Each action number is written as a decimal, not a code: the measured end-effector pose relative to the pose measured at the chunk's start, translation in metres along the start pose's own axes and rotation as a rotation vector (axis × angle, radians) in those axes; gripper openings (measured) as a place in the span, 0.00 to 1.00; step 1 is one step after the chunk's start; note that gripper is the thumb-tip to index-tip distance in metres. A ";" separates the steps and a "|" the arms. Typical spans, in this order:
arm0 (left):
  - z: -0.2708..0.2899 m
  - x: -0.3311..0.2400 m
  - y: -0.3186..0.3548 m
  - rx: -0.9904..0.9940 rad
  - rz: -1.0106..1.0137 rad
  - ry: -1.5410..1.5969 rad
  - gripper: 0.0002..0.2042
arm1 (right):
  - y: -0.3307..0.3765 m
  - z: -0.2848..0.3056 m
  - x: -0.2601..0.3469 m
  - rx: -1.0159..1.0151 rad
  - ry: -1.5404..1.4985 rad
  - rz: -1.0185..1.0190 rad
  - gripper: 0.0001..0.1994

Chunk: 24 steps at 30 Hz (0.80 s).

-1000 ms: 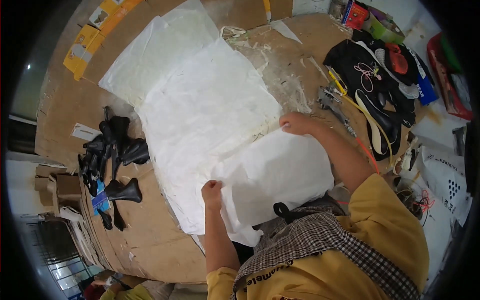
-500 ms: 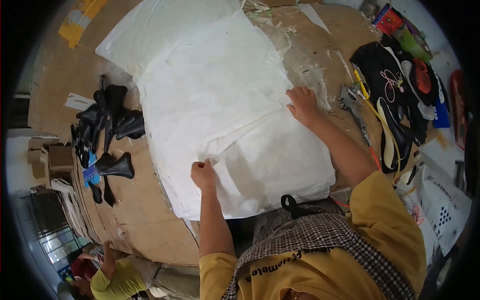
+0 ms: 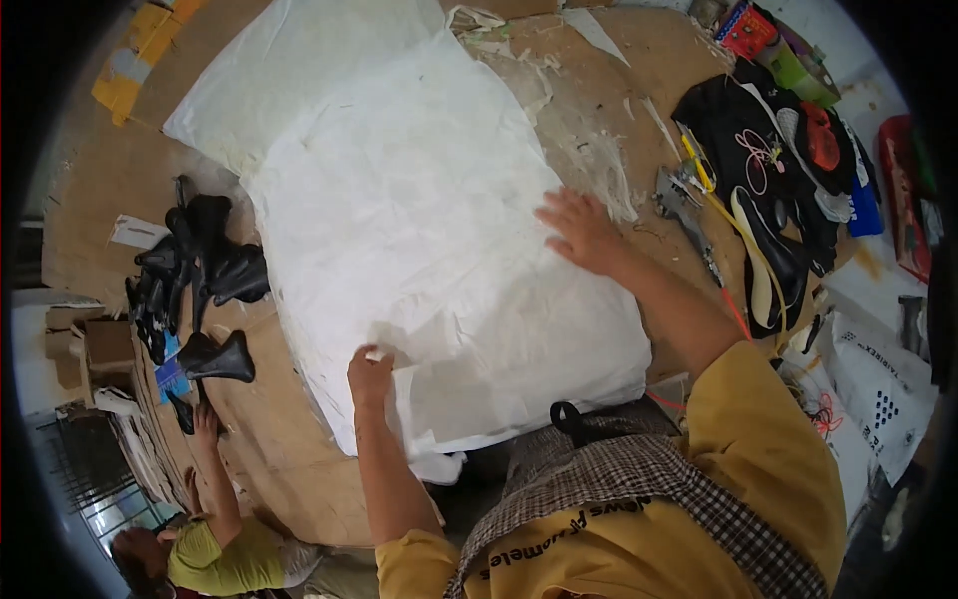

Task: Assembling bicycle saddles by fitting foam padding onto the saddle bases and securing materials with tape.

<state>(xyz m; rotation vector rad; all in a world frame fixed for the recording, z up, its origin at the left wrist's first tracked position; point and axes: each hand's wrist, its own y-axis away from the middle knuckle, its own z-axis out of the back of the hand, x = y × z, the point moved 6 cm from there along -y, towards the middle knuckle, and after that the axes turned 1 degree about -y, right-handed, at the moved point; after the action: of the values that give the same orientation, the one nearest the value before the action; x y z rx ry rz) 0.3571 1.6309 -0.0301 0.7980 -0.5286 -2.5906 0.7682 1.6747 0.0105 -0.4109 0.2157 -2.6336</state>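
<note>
A stack of thin white sheets [image 3: 399, 200], which look like fabric or soft paper, lies spread on the cardboard-covered table before me. My right hand [image 3: 587, 235] rests on its right side, fingers spread over the top layer. Close to the near left corner, my left hand [image 3: 369, 377] is closed with its fingertips pinching the sheet's edge. Between my hands the top layer shows soft wrinkles and a shadow. Along the near side, next to my checked apron [image 3: 619, 449], the sheet hangs in a loose fold.
Black moulded pieces [image 3: 220, 356] lie left of the stack, a co-worker's hand [image 3: 205, 424] close by. At right are a metal air gun [image 3: 689, 215] with an orange hose, a shoe sole [image 3: 763, 260] and black cloth. Yellow tape [image 3: 150, 35] marks the far left.
My right hand has let go of the sheet and spread flat. The diagonal fold between my hands has smoothed out. My left hand has shifted left and nearer. A co-worker's arm has reached toward the black pieces.
</note>
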 end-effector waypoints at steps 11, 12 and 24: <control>-0.055 0.020 0.112 0.347 0.220 0.684 0.21 | 0.198 -0.010 -0.020 -0.162 -0.719 -0.959 0.15; -0.048 0.014 0.118 0.303 0.240 0.678 0.17 | 0.202 -0.016 -0.010 -0.119 -0.859 -0.998 0.14; -0.107 0.077 0.138 0.275 0.238 0.698 0.08 | 0.221 -0.008 0.021 0.102 -0.363 -0.826 0.15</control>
<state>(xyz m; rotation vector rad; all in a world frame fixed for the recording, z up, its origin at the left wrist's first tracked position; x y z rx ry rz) 0.3953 1.4518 -0.0848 1.5307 -0.7025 -1.8707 0.8402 1.4712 -0.0401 -1.1248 -0.2690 -3.2490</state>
